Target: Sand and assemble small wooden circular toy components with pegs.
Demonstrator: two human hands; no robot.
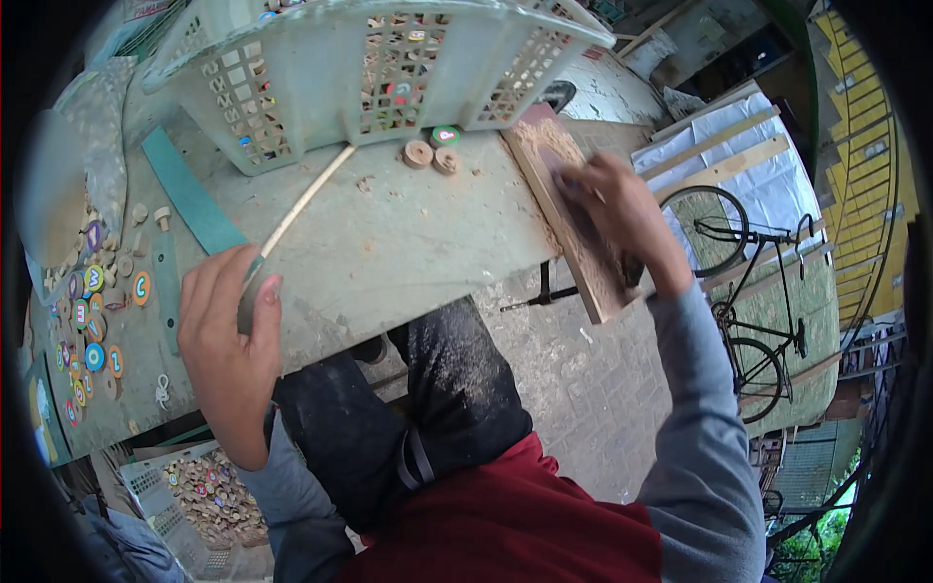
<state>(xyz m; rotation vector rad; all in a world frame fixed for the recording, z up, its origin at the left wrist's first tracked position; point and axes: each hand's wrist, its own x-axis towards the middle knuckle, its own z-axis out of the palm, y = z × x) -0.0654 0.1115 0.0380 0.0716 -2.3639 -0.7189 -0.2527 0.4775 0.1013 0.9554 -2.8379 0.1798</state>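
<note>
My left hand [228, 335] rests at the near edge of the worktable [418, 253], fingers stretched out and thumb apart. A thin pale wooden stick [309, 199] lies with its near end by my index fingertip; a flat teal strip [194, 194] runs toward the same fingers. At the right my right hand [617, 204] is closed and presses down on a long board with a dark, abrasive-looking face [564, 165] covered in sawdust. What its fingers hold is hidden. Two plain round wooden discs [418, 154] and a green-topped disc [445, 136] sit between the hands, farther back.
A large pale plastic crate [326, 92] stands at the back of the table. Several coloured lettered discs [94, 357] and small wooden pieces lie at the left. Below is a basket of wooden pieces [219, 500]. A bicycle [753, 291] stands at the right.
</note>
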